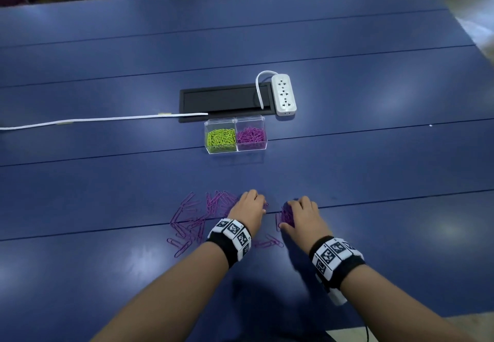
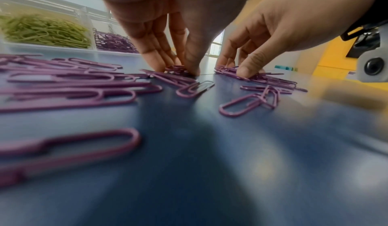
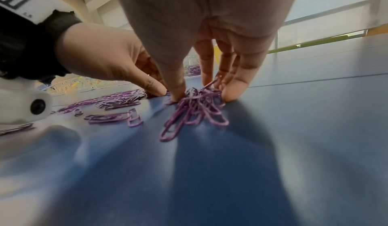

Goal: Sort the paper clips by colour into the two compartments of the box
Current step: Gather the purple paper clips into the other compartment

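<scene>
A clear two-compartment box (image 1: 235, 121) stands mid-table, with green clips (image 1: 220, 138) in its left half and purple clips (image 1: 251, 135) in its right half. Loose purple paper clips (image 1: 197, 216) lie scattered on the blue table (image 1: 374, 154) near me, mostly left of my hands. My left hand (image 2: 176, 68) pinches a small clump of purple clips (image 2: 178, 67) between thumb and fingers, against the table. Just to its right, my right hand (image 3: 201, 95) grips a bunch of purple clips (image 3: 195, 111) gathered under thumb and fingertips. No green clip shows outside the box.
Behind the box lie a black cable hatch (image 1: 227, 100) and a white power strip (image 1: 284, 94). A white cable (image 1: 107, 120) runs left from the hatch. A few stray purple clips (image 1: 270, 242) lie between my wrists.
</scene>
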Action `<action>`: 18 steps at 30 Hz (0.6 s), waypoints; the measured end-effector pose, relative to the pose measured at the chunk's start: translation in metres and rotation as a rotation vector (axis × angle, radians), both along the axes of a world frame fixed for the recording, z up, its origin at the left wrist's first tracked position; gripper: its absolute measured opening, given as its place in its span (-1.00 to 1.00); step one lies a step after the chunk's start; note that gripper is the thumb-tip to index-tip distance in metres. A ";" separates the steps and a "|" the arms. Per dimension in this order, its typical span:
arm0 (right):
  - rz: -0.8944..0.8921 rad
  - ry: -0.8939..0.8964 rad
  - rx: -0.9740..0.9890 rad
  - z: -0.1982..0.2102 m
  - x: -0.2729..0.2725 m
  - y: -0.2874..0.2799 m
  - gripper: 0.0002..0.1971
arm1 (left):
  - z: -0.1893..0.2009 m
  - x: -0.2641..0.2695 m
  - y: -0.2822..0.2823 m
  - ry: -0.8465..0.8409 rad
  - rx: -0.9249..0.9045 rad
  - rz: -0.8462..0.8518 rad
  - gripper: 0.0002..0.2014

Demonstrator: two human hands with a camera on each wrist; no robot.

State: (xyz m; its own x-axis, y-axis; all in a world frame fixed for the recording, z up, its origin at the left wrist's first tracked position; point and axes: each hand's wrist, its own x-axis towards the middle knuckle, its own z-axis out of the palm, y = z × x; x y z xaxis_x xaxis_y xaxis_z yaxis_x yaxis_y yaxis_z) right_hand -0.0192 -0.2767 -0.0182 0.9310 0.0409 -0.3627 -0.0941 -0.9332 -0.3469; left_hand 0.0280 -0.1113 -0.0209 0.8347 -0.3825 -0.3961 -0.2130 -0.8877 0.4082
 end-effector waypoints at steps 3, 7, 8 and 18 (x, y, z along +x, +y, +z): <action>0.021 0.008 0.079 -0.001 0.001 0.001 -0.61 | 0.000 -0.001 0.000 -0.031 0.022 -0.001 -0.79; 0.029 0.001 0.100 0.000 0.004 0.001 -0.67 | -0.002 -0.004 -0.004 -0.091 0.082 -0.022 -0.83; 0.024 -0.003 0.102 0.000 0.005 0.000 -0.68 | -0.001 -0.006 -0.005 -0.103 0.113 -0.036 -0.84; -0.116 0.044 0.267 0.014 0.026 -0.006 -0.78 | 0.007 0.005 0.023 -0.133 0.052 0.020 -0.54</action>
